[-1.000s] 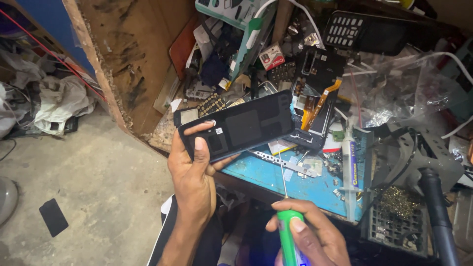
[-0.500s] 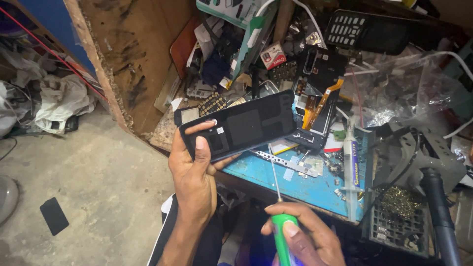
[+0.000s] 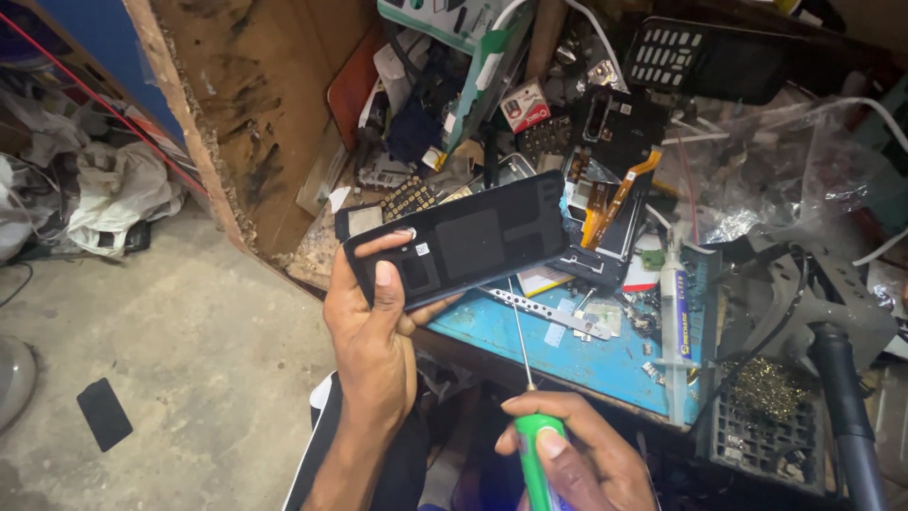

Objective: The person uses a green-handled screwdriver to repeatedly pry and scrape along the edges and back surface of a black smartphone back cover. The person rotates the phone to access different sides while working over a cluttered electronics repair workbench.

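Phone and screwdriver over the cluttered counter

The left hand (image 3: 374,322) gripped a black phone (image 3: 459,241) above the blue mat (image 3: 605,355); the right hand (image 3: 577,454) clasped a green-handled screwdriver (image 3: 530,416), tip just below the phone.

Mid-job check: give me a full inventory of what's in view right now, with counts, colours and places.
phone back cover: one, black, held above the bench edge
screwdriver: one, green handle, thin shaft pointing up toward the cover
work mat: one, blue, on the bench
syringe: one, white, lying on the mat's right side
keypad phone: one, black, top right
dark slab: one, on the floor, left
left hand: grips the cover
right hand: grips the screwdriver
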